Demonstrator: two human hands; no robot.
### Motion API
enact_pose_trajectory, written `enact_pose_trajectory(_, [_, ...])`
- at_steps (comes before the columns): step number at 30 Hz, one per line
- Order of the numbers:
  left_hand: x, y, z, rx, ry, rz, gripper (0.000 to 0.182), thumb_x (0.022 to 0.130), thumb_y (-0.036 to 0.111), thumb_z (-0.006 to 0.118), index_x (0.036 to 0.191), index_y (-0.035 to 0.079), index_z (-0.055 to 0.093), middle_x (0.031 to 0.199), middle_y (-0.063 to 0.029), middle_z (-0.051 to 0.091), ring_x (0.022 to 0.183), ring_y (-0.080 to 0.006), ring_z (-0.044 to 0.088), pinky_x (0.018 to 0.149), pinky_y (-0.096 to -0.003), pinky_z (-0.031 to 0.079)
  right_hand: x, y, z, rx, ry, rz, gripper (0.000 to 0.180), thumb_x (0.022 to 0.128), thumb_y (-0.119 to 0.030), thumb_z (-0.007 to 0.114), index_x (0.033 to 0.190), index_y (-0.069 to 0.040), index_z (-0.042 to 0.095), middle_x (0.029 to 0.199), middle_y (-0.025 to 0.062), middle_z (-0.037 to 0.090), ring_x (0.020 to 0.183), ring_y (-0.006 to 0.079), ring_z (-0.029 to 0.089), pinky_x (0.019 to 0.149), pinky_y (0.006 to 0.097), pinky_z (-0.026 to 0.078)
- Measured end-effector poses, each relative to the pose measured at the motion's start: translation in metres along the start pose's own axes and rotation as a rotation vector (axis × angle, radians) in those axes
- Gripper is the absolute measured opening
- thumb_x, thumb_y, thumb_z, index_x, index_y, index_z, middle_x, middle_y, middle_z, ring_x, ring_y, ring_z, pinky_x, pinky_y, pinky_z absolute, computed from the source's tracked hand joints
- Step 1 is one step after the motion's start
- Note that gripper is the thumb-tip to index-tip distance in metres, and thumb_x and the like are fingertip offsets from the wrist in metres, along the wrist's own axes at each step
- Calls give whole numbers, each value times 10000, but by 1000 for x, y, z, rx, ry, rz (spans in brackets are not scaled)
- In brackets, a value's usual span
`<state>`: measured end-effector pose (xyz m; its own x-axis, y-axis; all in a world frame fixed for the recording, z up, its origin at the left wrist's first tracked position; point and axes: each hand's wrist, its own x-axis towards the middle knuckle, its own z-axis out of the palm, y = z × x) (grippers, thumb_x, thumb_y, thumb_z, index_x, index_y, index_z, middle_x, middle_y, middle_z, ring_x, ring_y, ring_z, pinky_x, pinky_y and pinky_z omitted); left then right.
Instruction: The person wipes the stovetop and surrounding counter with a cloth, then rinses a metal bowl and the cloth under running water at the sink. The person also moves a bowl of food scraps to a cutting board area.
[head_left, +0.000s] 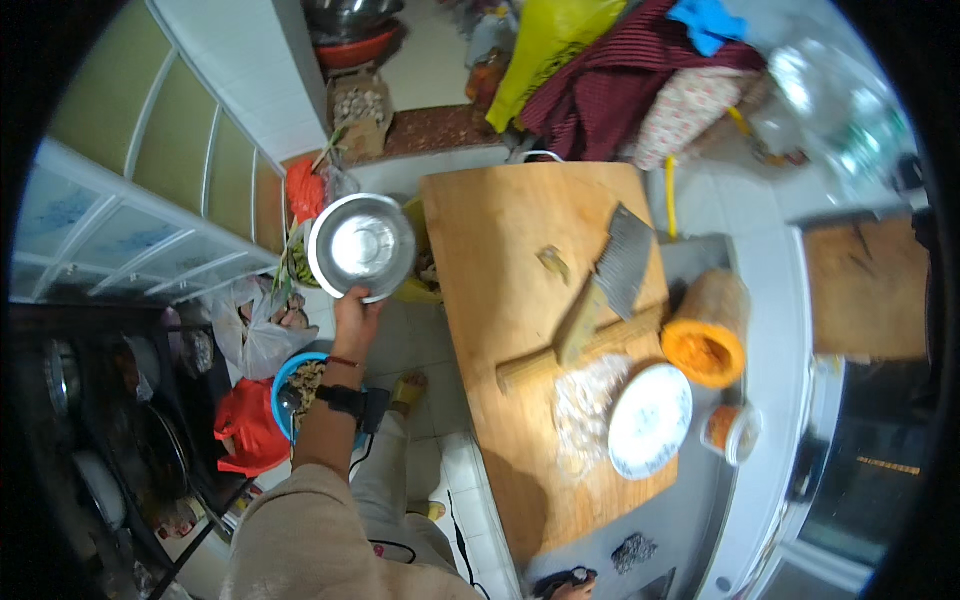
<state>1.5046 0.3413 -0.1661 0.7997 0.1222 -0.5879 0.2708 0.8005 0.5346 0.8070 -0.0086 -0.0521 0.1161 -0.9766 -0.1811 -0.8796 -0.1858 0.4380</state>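
Note:
My left hand grips the near rim of a shiny metal bowl, held over the floor left of the wooden board. No contents show in the bowl. At the bottom edge, my right hand is mostly cut off near the grey sink area, and its hold is unclear. On the board lie a cleaver with a pale handle, a wooden bar under that handle, and a small brownish scrap. Crumpled clear plastic and a white plate with a blue pattern lie towards the board's near right.
A cut pumpkin and a plastic tub sit right of the board; a steel scourer lies below. Left are a blue basin, a red bag and a clear bag. Dark red cloth hangs behind.

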Motion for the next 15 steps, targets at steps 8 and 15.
enact_pose_trajectory(8, [-243,18,36,-95,-310,-86,421,793,-71,455,1213,-87,461,1256,-198,528,1161,-349,514,1047,-483,423,-52,13,-89,1568,-284,-102,408,844,30,580,1241,-55,551,1004,48,603,858,141,569,730,274,480])
enact_pose_trajectory(15, [-539,-89,44,373,-827,-795,368,830,26,533,1187,-50,495,1233,-152,559,1142,-306,539,1025,-457,440,-68,124,-89,1996,-453,173,239,838,-81,678,1053,-70,574,905,16,603,805,116,561,687,269,466])
